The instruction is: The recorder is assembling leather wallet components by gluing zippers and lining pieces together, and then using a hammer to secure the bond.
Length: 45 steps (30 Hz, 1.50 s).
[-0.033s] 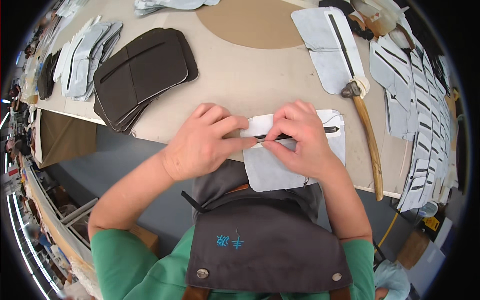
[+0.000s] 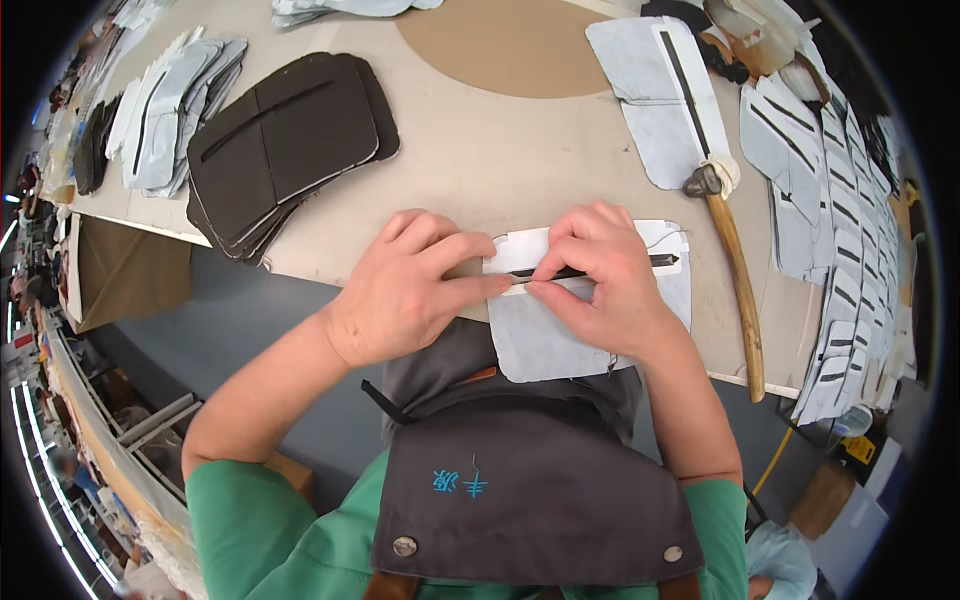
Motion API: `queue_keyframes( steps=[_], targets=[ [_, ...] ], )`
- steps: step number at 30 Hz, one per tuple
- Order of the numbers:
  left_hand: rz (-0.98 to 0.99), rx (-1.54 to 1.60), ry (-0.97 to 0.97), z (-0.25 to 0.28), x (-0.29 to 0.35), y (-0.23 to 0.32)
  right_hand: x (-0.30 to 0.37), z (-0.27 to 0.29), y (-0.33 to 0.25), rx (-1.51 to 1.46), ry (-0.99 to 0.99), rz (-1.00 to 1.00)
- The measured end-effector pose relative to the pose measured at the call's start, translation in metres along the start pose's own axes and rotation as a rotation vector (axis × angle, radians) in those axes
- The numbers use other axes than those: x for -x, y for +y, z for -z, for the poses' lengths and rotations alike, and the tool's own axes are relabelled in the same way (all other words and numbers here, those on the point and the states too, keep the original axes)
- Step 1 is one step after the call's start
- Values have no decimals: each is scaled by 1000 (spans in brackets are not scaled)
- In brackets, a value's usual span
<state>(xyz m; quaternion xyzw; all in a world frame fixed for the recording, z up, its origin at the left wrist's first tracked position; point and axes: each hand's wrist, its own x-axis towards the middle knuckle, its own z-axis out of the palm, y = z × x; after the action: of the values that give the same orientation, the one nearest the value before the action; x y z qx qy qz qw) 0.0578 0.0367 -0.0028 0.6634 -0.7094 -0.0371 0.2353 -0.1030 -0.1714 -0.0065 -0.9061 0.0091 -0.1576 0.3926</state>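
Note:
A pale grey fabric panel (image 2: 550, 345) lies over the table's front edge, its lower part hanging above my lap. A narrow dark slot (image 2: 662, 261) with white borders runs across its upper part. At the left end of this slot my right hand (image 2: 612, 275) is closed, thumb and forefinger pinching the slot's edge. My left hand (image 2: 400, 290) grips the panel's left side, one digit stretched to the slot beside the right fingertips. What lies between the fingertips is partly hidden. A loose thread (image 2: 665, 238) curls near the panel's upper right corner.
Dark brown panels (image 2: 300, 130) are stacked at left, with grey panels (image 2: 165, 120) behind them. To the right lie a wooden-handled hammer (image 2: 738, 270), its head touching another slotted panel (image 2: 655, 130), and rows of slotted panels (image 2: 845, 240). A brown round sheet (image 2: 510, 50) lies at the back.

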Motion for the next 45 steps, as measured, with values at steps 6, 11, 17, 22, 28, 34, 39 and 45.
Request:
queue_keyframes(
  steps=[6, 11, 17, 22, 28, 34, 39, 45],
  targets=[
    [166, 189, 193, 5, 20, 3, -5, 2, -5, 27, -15, 38],
    [250, 309, 293, 42, -7, 11, -27, -8, -30, -237, 49, -465],
    [368, 251, 32, 6, -16, -26, -39, -34, -21, 136, 41, -146],
    [306, 296, 99, 2, -15, -34, -20, -35, -13, 73, 85, -141],
    [152, 119, 90, 1, -10, -41, -16, -42, -11, 166, 114, -15],
    [108, 70, 126, -1, -6, -42, -18, -39, -18, 365, 69, 73],
    [66, -7, 138, -1, -1, -42, -26, -26, -22, 406, -87, 80],
    [102, 2, 196, 3, -4, -23, -15, -7, -31, 138, -51, -198]
  ],
)
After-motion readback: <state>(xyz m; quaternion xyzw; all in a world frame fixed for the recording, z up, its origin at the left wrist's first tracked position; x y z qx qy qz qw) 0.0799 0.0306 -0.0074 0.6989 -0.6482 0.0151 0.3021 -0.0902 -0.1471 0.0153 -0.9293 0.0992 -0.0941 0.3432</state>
